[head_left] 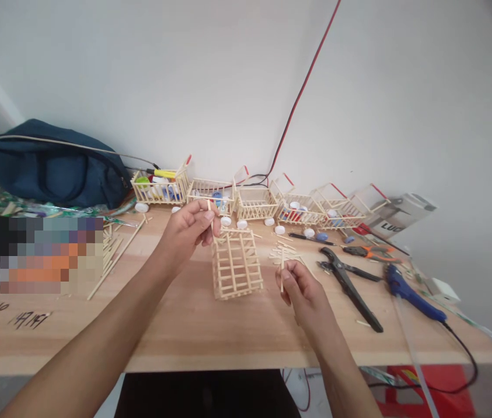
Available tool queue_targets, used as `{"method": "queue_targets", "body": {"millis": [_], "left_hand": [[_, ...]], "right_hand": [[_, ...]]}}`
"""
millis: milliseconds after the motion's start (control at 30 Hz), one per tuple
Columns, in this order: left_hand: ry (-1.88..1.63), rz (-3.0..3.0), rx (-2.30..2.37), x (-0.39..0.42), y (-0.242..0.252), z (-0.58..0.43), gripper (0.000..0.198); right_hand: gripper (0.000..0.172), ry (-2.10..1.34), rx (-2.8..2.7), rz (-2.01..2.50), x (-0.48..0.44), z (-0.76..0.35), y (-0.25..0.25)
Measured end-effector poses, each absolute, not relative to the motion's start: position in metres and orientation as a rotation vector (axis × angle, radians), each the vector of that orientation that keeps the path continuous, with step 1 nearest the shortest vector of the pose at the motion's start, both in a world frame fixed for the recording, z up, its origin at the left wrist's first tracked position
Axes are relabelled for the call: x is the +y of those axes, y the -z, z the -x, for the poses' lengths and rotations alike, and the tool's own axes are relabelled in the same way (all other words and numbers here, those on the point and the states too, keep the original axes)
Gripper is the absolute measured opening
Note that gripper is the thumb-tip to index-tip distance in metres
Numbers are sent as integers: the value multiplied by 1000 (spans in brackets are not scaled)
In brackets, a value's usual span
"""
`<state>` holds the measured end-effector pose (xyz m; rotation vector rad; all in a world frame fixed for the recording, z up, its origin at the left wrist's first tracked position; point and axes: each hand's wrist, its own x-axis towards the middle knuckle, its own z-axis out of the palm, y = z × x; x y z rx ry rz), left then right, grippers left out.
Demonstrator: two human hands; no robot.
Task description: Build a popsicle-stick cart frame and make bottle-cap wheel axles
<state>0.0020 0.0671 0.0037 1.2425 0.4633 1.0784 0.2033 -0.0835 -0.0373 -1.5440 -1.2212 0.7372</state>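
My left hand [190, 227] is closed in a pinch round a short wooden stick [209, 205], whose upper end shows above the thumb. Just below those fingers, a small basket-like frame of wooden sticks [237, 267] shows its open grid; I cannot tell whether the hand touches it. To the right of the frame, my right hand [300, 287] pinches another short wooden stick [282, 267] upright between thumb and fingers. Loose cut sticks [287, 253] lie on the table just behind that hand.
Several small stick-built carts [257, 203] with white or blue wheels line the back. Black cutters [350, 287], orange-handled pliers [370, 252] and a blue glue gun [413, 295] lie at right. A blue bag [54, 165] and longer sticks [118, 255] are at left.
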Motion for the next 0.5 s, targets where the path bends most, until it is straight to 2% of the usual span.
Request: {"method": "queue_targets", "body": {"millis": [333, 500], "left_hand": [[-1191, -1271, 512, 67, -15, 2, 19], [-1130, -1430, 539, 33, -26, 10, 15]], "right_hand": [[32, -780, -1116, 1540, -108, -214, 53], [32, -786, -1090, 1560, -117, -216, 57]]}}
